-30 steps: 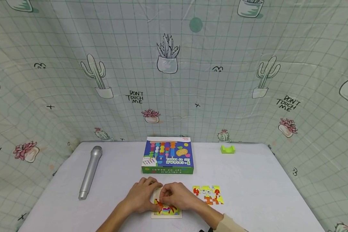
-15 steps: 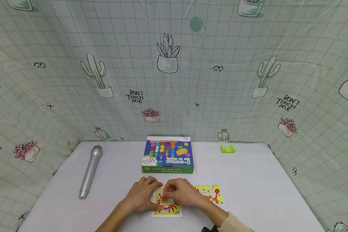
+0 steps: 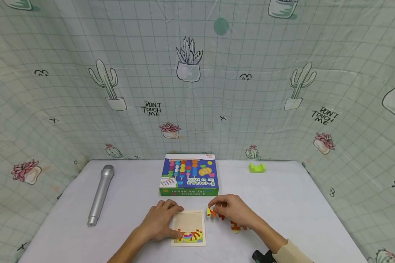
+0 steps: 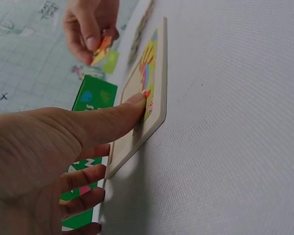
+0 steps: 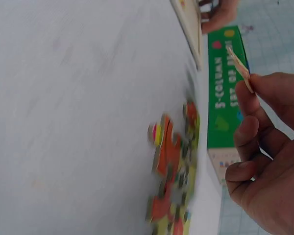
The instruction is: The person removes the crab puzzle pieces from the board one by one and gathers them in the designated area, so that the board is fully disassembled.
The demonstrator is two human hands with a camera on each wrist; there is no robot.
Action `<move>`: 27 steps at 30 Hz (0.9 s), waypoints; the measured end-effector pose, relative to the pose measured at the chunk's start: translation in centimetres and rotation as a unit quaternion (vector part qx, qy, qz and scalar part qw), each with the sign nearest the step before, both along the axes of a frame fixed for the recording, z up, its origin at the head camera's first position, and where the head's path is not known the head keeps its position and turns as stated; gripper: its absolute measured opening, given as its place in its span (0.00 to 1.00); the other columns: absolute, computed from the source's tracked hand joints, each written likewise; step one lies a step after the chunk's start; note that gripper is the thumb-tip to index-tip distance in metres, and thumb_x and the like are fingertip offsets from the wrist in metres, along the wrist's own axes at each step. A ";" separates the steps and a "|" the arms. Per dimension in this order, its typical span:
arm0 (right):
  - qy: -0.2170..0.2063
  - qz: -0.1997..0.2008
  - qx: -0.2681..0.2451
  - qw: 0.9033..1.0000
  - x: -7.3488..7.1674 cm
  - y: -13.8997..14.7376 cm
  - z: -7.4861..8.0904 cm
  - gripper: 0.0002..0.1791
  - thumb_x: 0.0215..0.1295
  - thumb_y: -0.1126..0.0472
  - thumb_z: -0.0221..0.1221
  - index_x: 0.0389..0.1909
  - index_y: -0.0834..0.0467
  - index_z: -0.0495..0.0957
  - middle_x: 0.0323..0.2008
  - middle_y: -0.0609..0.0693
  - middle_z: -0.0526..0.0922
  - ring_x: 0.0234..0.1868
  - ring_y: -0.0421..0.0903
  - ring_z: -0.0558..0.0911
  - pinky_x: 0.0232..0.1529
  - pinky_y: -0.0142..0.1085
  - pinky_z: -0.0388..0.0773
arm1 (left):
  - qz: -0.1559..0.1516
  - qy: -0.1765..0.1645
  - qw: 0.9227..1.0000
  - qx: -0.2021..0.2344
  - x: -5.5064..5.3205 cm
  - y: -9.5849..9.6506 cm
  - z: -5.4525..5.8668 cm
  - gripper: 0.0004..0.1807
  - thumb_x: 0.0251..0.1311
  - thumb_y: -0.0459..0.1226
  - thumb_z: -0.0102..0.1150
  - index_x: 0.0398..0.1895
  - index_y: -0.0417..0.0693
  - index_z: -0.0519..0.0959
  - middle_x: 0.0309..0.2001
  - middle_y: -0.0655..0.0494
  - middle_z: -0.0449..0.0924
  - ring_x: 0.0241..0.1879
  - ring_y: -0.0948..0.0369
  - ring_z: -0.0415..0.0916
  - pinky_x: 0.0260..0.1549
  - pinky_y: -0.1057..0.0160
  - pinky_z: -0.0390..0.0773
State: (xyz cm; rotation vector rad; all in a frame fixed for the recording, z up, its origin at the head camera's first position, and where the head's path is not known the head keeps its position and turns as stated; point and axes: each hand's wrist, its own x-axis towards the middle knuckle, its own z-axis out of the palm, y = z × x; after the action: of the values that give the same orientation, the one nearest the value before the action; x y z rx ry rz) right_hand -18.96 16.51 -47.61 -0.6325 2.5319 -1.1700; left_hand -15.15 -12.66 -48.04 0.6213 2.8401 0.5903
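Observation:
My left hand (image 3: 159, 221) holds the square wooden puzzle board (image 3: 188, 220) at its left side. Its thumb presses on the printed pieces (image 3: 189, 238) along the near edge, and its other fingers lie by the far left rim. Bare wood shows over the upper part of the board. My right hand (image 3: 235, 210), right of the board, pinches a yellow and orange puzzle piece (image 5: 241, 71) between thumb and forefinger, held up off the table. Below that hand lie several loose puzzle pieces (image 5: 166, 152), partly covered by it in the head view.
A blue and green bead-set box (image 3: 189, 175) lies behind the board. A silver microphone (image 3: 100, 195) lies at the left, and a small green holder (image 3: 257, 167) stands at the back right. A patterned cloth hangs behind the table.
My right hand has moved from over the board to the right, carrying a puzzle piece off it above the loose pieces. My left hand stays in place on the board.

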 end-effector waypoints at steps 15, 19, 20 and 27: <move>-0.023 0.007 0.027 0.999 1.0 3.1 -1.2 0.02 0.65 0.61 0.64 0.35 0.52 0.84 0.26 0.42 0.83 0.25 0.39 0.79 0.26 0.31 0.75 | -0.002 0.004 1.000 -0.002 0.0 -0.1 -0.1 0.41 0.39 0.58 0.80 0.60 0.54 0.79 0.56 0.53 0.72 0.55 0.50 0.66 0.50 0.41 0.70; -0.025 0.016 0.030 0.999 1.2 3.1 -1.2 0.02 0.65 0.61 0.64 0.34 0.52 0.85 0.26 0.42 0.83 0.25 0.38 0.79 0.27 0.30 0.74 | -0.002 0.002 1.000 -0.005 0.0 -0.1 -0.1 0.41 0.40 0.57 0.80 0.60 0.55 0.79 0.56 0.53 0.72 0.55 0.49 0.66 0.50 0.41 0.70; -0.021 0.018 0.033 0.999 1.2 3.1 -1.2 0.02 0.65 0.62 0.64 0.33 0.52 0.85 0.25 0.42 0.83 0.25 0.37 0.79 0.27 0.30 0.74 | -0.002 0.002 1.000 -0.005 0.0 -0.1 -0.1 0.41 0.40 0.57 0.80 0.60 0.55 0.78 0.56 0.53 0.72 0.55 0.49 0.67 0.50 0.41 0.70; 0.006 0.027 0.056 0.998 1.1 3.1 -1.3 0.06 0.62 0.64 0.64 0.32 0.49 0.85 0.24 0.38 0.83 0.24 0.34 0.77 0.27 0.30 0.72 | -0.002 0.005 1.000 -0.005 0.1 -0.1 0.0 0.41 0.40 0.57 0.80 0.60 0.54 0.78 0.56 0.53 0.72 0.55 0.49 0.67 0.50 0.41 0.70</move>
State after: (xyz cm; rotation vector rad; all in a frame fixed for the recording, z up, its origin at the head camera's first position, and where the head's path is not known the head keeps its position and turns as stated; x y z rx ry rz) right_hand -17.90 19.58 -48.91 -0.6768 2.5527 -1.0004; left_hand -15.06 -12.72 -48.05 0.6296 2.8477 0.5739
